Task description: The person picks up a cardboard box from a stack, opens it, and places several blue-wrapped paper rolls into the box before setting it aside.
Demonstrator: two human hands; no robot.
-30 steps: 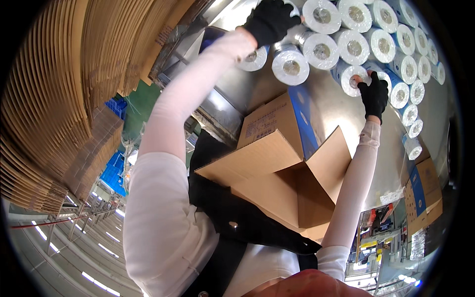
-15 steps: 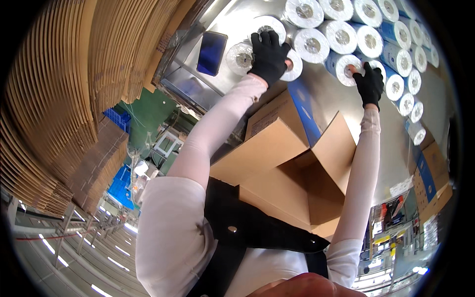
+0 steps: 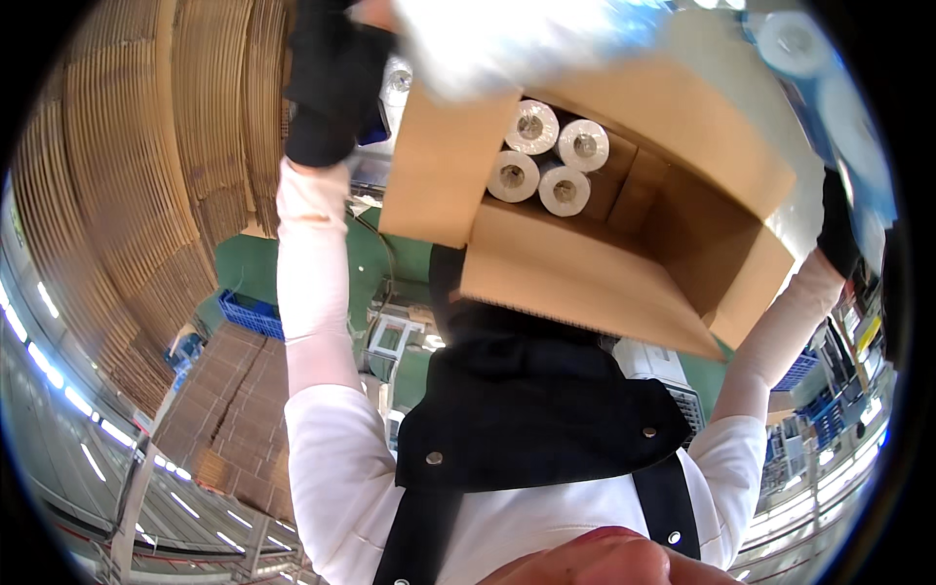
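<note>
Your left hand (image 3: 331,83), in a black glove, is up beyond the left flap of the box (image 3: 575,278). Its bare fingertips meet the left end of a blurred white-and-blue bundle (image 3: 536,39), which hangs over the far side of the box. You can't tell how far that grip is closed, since blur and the upper edge of the view hide the rest of the fingers.

Your right hand (image 3: 837,224), gloved the same way, is to the right of the box, against a blue-and-white row of rolls (image 3: 843,117). The rolls cover most of its fingers, so whether that grip is apart or clamped you can't tell either.

The box is open, flaps spread. Four rolls (image 3: 584,146) stand on end in its left part; the right part shows bare cardboard. Left of the box, past its flap, is one more roll (image 3: 395,83), and farther left rises a stack of folded cardboard (image 3: 107,146).
</note>
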